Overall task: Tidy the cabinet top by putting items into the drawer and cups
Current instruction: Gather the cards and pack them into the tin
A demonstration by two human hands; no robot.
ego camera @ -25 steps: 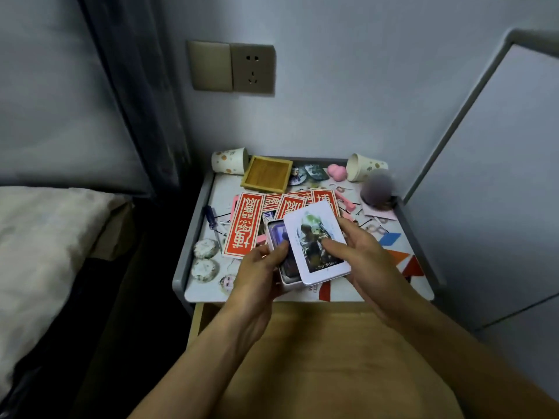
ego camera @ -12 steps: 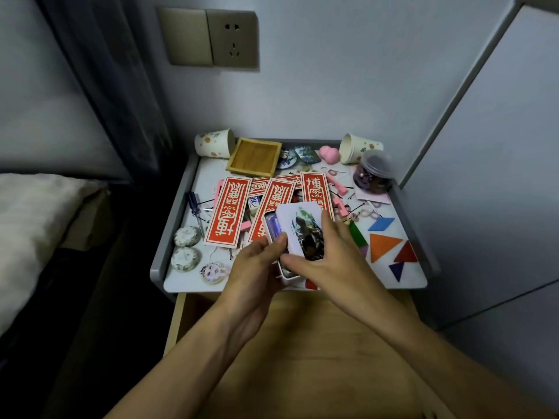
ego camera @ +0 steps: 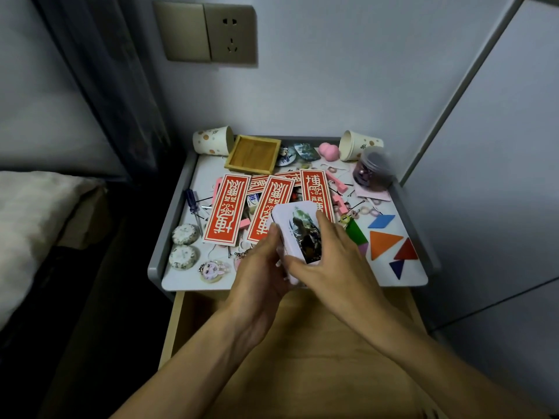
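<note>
A small white tin with a dark picture on its lid sits between both hands over the front of the cabinet top. My left hand grips the tin's left side from below. My right hand holds the lid on top, thumb at the near edge. Below them the wooden drawer stands pulled out. Two paper cups lie on their sides at the back: one at the back left, one at the back right. Red paper strips lie spread across the middle.
On the cabinet top: a wooden square tray, pink sponge, jar of beads, screwdriver, two round tins, badges, hairpins, coloured tangram pieces. A bed lies left, a grey wall panel right, a wall socket above.
The lid, held tilted above the open tin a second ago, now lies flat over the tin. Both hands have closed in around it. The camera has dipped and moved closer.
</note>
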